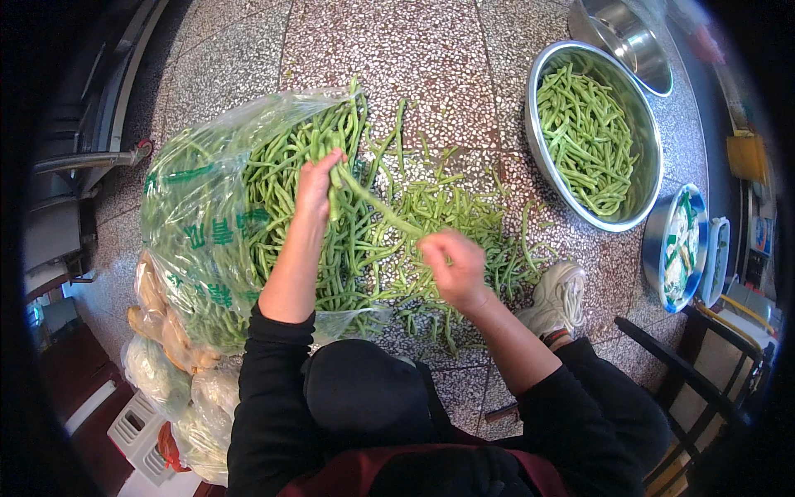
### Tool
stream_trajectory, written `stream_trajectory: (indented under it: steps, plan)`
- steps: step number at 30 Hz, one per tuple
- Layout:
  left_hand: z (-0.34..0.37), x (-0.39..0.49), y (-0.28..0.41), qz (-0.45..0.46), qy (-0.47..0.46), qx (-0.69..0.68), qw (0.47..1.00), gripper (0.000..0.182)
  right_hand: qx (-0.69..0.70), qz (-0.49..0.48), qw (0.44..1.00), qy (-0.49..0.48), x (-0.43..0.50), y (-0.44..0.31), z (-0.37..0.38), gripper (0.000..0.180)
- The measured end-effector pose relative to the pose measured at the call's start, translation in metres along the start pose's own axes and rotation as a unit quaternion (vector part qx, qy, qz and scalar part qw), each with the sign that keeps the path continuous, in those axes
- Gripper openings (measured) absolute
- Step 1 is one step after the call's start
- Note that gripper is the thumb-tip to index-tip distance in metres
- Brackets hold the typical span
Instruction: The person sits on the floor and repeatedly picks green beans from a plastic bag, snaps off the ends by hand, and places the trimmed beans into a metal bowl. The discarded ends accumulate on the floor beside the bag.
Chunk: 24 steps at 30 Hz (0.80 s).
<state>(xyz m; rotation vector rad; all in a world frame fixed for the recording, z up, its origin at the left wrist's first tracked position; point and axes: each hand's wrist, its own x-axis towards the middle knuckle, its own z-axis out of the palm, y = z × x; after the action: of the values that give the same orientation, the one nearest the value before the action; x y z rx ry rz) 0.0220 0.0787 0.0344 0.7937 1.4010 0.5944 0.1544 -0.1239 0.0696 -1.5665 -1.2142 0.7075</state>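
My left hand (pixel 320 180) is closed around a small bunch of green beans (pixel 335 146). It is over the open mouth of a clear plastic bag (pixel 205 149) with green printing, lying on its side and full of long green beans (pixel 273 186). One long bean (pixel 385 211) stretches from the bunch to my right hand (pixel 456 267), whose fingers pinch its near end. Below and around my right hand, short bean pieces (pixel 447 217) and loose beans are scattered over the terrazzo floor (pixel 397 37).
To the right, a steel basin (pixel 647 143) holds shorter beans (pixel 584 143). Another steel bowl (pixel 627 50) stands behind it. Nearer are a blue-rimmed basin (pixel 700 248), my shoe (pixel 553 298) and a black metal frame (pixel 677 354). Bagged produce (pixel 158 379) and a white plastic stool (pixel 133 422) are at left.
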Motion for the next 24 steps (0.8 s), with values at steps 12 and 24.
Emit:
stream_trajectory:
  steps: [12,24]
  plan:
    - [0.025,-0.034,-0.031,0.077,-0.126,-0.017,0.989,0.018,0.064,0.220,0.936,-0.269,0.036,0.039,0.017,0.021]
    - [0.013,-0.053,-0.110,-0.252,-0.318,-0.233,0.884,0.029,0.118,0.298,0.945,-0.070,0.029,0.018,0.012,0.017]
